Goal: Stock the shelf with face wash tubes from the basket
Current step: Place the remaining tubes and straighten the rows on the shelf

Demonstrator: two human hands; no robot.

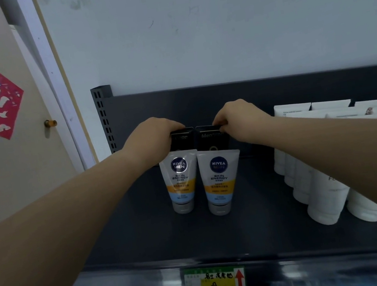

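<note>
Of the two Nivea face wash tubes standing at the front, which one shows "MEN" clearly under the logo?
The left white Nivea tube, in front of the black tube held by the left hand. The right Nivea tube has that word blurred.

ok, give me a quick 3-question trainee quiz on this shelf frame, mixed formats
1. True or false: each hand grips the top of a black tube standing behind the Nivea tubes.
2. Multiple choice: where do the white tubes sit relative to the two Nivea tubes? A) to their left B) to their right C) behind them
3. Fill in: the price label on the shelf edge carries a red ____ pointing up.

Key
1. True: left hand on the left black tube, right hand on the right black tube, behind the left Nivea tube and right Nivea tube.
2. B
3. arrow
</note>
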